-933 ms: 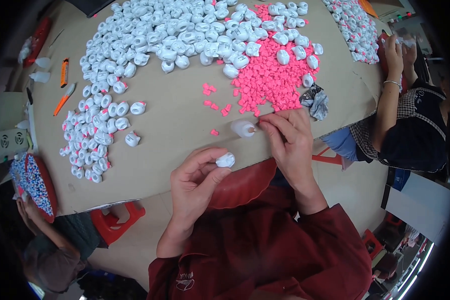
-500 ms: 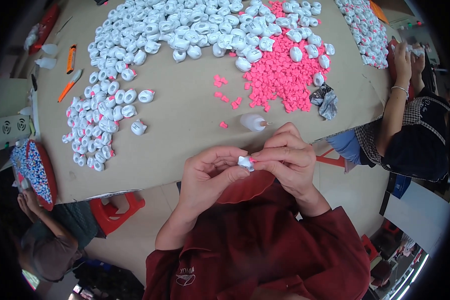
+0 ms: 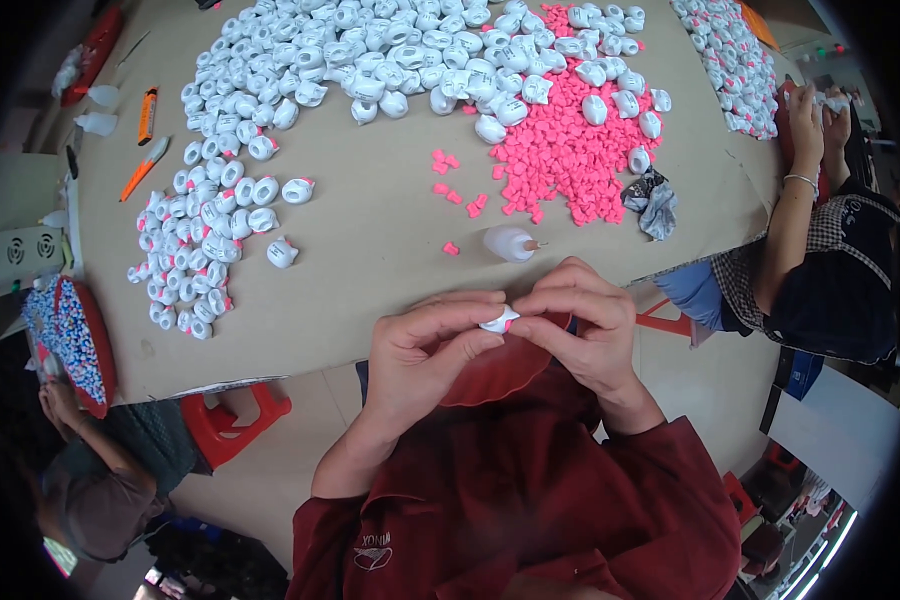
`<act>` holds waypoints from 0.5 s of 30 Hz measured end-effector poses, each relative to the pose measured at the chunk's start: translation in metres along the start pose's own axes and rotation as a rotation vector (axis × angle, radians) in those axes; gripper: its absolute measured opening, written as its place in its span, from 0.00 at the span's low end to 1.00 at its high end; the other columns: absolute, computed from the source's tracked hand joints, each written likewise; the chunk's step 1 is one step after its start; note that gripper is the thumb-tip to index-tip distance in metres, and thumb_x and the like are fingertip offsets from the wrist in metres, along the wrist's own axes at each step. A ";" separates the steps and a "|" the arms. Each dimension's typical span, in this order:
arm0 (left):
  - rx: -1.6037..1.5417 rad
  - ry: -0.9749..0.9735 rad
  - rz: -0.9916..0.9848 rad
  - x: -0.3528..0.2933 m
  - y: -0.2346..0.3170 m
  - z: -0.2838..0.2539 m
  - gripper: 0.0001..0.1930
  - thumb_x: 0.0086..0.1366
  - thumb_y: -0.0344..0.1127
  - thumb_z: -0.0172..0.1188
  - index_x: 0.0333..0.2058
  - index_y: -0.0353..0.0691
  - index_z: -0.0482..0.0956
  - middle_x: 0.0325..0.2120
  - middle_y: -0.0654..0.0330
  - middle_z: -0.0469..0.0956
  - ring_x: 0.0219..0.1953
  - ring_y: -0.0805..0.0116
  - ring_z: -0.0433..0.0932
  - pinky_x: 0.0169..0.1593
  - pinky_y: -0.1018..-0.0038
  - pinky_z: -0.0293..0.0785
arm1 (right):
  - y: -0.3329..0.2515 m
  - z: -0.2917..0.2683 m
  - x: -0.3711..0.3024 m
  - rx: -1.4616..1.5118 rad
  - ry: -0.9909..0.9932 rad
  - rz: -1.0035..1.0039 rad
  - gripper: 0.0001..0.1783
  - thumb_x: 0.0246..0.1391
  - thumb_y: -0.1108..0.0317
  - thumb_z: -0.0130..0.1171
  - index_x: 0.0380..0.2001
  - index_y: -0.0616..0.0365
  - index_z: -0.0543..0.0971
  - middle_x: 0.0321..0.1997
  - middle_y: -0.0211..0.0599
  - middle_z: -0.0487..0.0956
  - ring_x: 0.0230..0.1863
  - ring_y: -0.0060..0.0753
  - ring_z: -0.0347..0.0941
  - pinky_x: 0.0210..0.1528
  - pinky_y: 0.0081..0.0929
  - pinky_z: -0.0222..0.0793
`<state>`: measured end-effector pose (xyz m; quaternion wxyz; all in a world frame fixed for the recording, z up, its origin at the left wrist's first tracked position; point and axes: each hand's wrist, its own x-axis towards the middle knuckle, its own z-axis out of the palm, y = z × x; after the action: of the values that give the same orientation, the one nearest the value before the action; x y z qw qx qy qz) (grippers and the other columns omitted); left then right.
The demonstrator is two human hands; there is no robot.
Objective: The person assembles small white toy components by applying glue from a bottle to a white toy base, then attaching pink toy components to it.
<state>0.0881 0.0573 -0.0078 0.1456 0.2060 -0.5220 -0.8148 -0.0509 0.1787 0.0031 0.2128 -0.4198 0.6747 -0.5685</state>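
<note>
Between my two hands, at the table's near edge, is a small white cat-head-shaped piece [image 3: 495, 321] with a pink bow on its right side. My left hand [image 3: 425, 350] pinches its left end between thumb and fingers. From the right, the thumb and forefinger of my right hand [image 3: 585, 325] press at the pink bow. Just beyond my hands a white squeeze bottle [image 3: 508, 243] lies on its side, its thin tip pointing right. Loose pink bows [image 3: 570, 150] form a heap behind it, a few lying apart to the left.
White pieces [image 3: 370, 60] cover the table's far part; more with pink bows [image 3: 200, 230] stand at left. An orange pen-like tool [image 3: 143, 170], an orange cutter [image 3: 147, 117] and a crumpled grey rag [image 3: 654, 207] lie about. Co-workers sit at both sides, one's hands [image 3: 815, 125] at right.
The white piece has been turned between my fingers, so its bow now faces lower right. Both hands remain in nearly the same place.
</note>
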 end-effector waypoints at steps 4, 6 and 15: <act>0.080 0.007 0.079 0.001 -0.004 0.000 0.12 0.55 0.17 0.57 0.40 0.30 0.75 0.43 0.52 0.75 0.43 0.69 0.76 0.46 0.77 0.75 | -0.001 0.003 -0.002 -0.119 -0.002 -0.087 0.10 0.35 0.79 0.66 0.27 0.60 0.81 0.25 0.32 0.76 0.26 0.28 0.69 0.28 0.23 0.64; 0.043 0.031 0.051 0.001 -0.001 0.002 0.12 0.56 0.17 0.57 0.40 0.30 0.75 0.43 0.52 0.75 0.44 0.69 0.76 0.47 0.76 0.75 | 0.000 0.006 -0.002 -0.130 0.017 -0.172 0.11 0.36 0.80 0.65 0.28 0.61 0.80 0.26 0.33 0.76 0.25 0.29 0.69 0.27 0.23 0.65; 0.090 0.078 0.073 0.002 0.001 0.001 0.12 0.55 0.18 0.58 0.40 0.32 0.75 0.42 0.54 0.76 0.44 0.70 0.76 0.48 0.76 0.74 | 0.005 0.019 -0.003 -0.136 0.079 -0.183 0.11 0.35 0.81 0.65 0.28 0.62 0.80 0.26 0.34 0.76 0.26 0.30 0.69 0.26 0.22 0.64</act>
<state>0.0859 0.0572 -0.0067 0.1859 0.2245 -0.5593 -0.7760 -0.0362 0.1703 -0.0070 0.1044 -0.4704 0.6784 -0.5546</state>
